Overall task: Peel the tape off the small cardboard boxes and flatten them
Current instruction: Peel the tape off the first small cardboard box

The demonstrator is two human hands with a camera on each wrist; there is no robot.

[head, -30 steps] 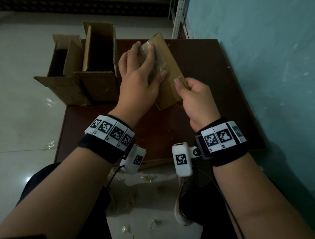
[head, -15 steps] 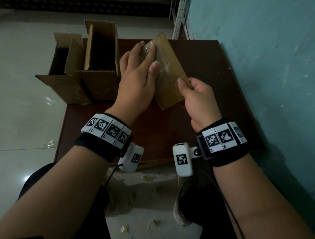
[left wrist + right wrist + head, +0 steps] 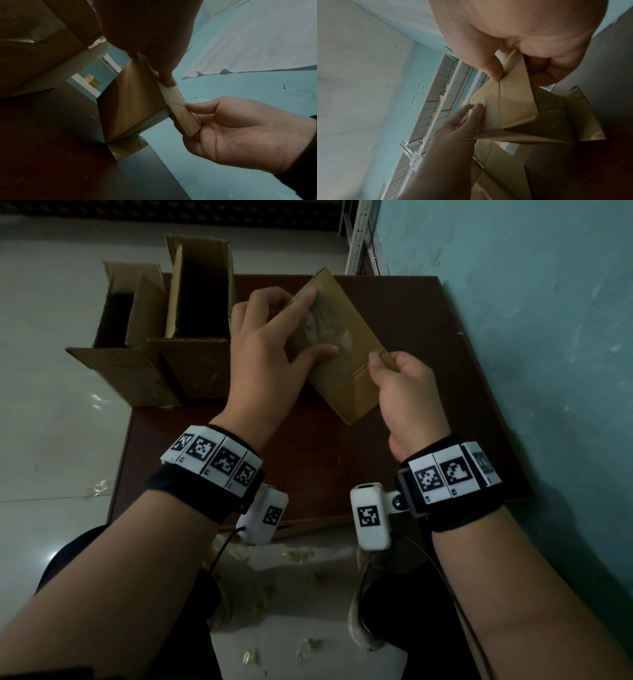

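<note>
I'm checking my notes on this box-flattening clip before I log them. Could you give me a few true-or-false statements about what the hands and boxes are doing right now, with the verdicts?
1. The right hand pinches the edge of the small brown cardboard box. True.
2. The left hand rests flat on the dark brown wooden table, away from the box. False: its fingers lie on the box's taped face, over the clear crinkled tape.
3. Two taller open cardboard boxes stand at the table's far left corner. True.
4. The small box lies fully flattened on the table. False: it is held tilted, still box-shaped.
5. The wall beside the table is red. False: it is teal.
</note>
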